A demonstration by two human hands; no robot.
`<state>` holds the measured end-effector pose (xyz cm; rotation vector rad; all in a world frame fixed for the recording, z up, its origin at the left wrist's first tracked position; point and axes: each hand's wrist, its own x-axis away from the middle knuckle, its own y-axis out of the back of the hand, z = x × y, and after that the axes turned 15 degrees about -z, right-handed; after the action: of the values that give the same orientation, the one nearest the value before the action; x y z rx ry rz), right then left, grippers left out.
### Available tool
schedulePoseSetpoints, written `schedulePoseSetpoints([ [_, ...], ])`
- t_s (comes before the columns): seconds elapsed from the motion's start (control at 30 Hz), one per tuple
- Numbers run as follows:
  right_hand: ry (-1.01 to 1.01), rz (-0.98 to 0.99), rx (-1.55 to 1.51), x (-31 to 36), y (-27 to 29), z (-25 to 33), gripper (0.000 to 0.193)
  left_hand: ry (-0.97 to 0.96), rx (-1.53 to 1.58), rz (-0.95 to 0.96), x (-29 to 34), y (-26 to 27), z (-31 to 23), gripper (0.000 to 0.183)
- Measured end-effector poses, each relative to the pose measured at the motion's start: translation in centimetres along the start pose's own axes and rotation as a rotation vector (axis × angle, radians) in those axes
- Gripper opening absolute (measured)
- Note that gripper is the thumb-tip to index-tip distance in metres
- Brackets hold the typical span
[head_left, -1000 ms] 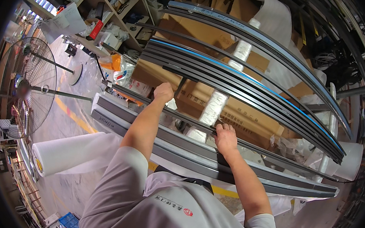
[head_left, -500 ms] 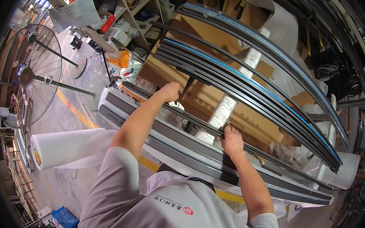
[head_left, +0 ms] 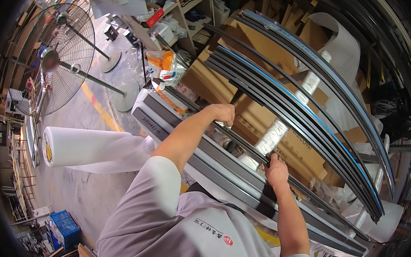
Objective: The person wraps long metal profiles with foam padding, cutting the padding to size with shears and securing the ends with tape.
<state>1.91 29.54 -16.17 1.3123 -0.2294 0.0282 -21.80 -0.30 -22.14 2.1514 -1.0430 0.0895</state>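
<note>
We curl our left hand [head_left: 223, 114] over the dark strip [head_left: 244, 141], its hold unclear; our right hand [head_left: 278, 172] clasps that strip.

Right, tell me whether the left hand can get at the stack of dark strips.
Probably yes: the left hand, at the thin dark bar, is close to the stack of dark strips, with nothing visible blocking it.

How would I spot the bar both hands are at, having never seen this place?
Start at the pale grey shirt and look ahead, past the thick grey profiles nearest it. Between these and the dark strips edged with a bright blue line runs a thin dark profile. Unlike its neighbours, it has the left hand and right hand at it.
</note>
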Motion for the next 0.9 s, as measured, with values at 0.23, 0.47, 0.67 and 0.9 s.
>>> schedulePoseSetpoints([
  [0.23, 0.065, 0.003, -0.015, 0.2, 0.4, -0.2, 0.042, 0.128, -0.228, -0.251, -1.6, -1.7, 3.5, 0.02],
  [0.47, 0.054, 0.061, -0.069, -0.7, 1.5, -0.9, 0.038, 0.137, 0.215, -0.785, -0.2, -0.6, -1.4, 0.018],
  [0.67, 0.13, -0.008, -0.151, -2.8, 1.9, -2.2, 0.04, 0.106, 0.585, -1.166, 6.3, 4.5, -3.9, 0.019],
  [0.9, 0.069, -0.069, -0.085, -4.2, 0.7, -2.3, 0.049, 0.436, 0.522, -1.398, 18.4, 11.0, 1.9, 0.02],
])
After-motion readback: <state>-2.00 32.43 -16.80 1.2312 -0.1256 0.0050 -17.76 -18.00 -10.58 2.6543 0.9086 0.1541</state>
